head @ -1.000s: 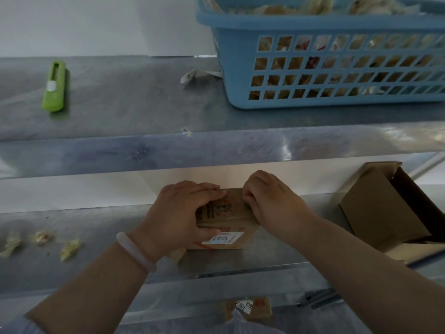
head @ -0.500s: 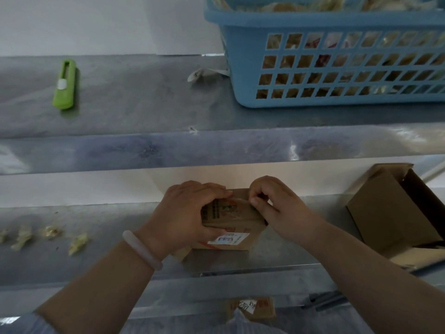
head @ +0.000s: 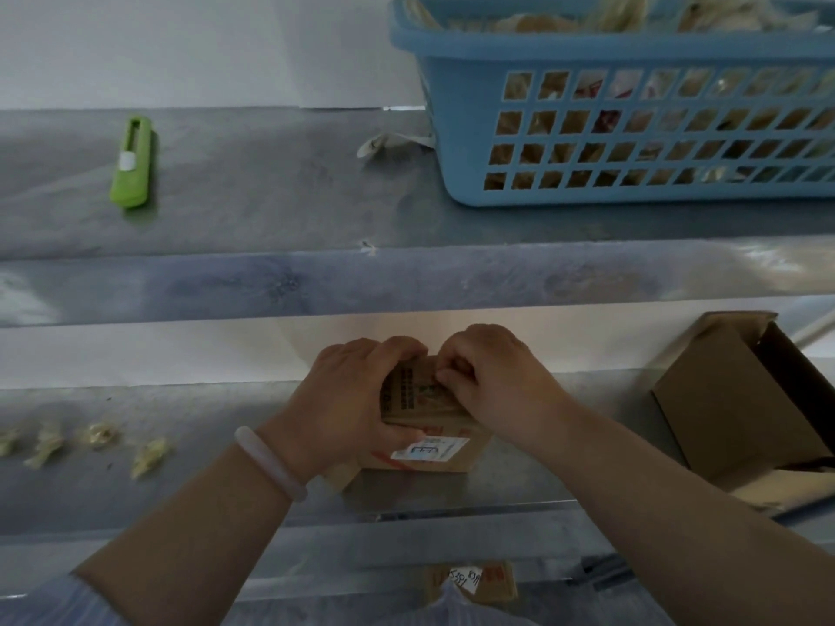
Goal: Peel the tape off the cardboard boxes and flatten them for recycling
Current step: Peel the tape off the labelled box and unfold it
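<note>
Small cardboard box (head: 420, 402), lower centre of frame: left hand (head: 348, 399) grips it; right hand (head: 492, 377) fingers pinch its top.

Blue basket (head: 632, 52) (latticed); box (head: 418, 395) seemingly brown.

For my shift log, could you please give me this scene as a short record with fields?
left hand: grips the small cardboard box from its left side
right hand: fingers pinch at the box's top; tape not discernible
box location: lower steel shelf
upper shelf: green utility knife, blue basket
lower shelf, left: crumpled yellowish scraps
lower shelf, right: open cardboard box
</note>
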Motion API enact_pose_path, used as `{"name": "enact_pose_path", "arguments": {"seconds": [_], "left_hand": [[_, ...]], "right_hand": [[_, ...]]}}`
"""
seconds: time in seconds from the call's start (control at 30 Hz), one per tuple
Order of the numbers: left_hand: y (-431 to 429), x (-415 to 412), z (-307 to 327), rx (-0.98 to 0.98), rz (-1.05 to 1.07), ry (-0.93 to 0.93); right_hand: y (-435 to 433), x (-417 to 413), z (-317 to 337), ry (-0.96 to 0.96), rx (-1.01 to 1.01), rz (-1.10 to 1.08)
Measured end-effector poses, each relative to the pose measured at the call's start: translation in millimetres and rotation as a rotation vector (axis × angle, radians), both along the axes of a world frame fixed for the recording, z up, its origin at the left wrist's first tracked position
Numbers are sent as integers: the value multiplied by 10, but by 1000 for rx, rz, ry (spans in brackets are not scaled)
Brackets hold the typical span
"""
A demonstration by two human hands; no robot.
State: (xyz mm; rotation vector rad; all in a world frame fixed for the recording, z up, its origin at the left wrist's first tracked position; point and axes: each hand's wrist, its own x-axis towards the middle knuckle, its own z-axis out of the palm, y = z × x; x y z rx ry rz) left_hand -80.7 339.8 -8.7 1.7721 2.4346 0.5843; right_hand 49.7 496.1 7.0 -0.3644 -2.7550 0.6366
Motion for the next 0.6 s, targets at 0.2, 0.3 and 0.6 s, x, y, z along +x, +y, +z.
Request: {"name": "enact_pose_path", "arguments": {"seconds": [0.2, 0.3, 0.6], "left_hand": [[-8, 19, 16, 1, 2, -25], [-15, 33, 8, 0, 11, -31], [14, -12, 7, -2, 10, -33]], "right_hand": [[-1, 46, -57, 28, -66, 76], [19, 70, -54, 23, -98, 108], [-29, 23, 45, -6, 27, -29]]}}
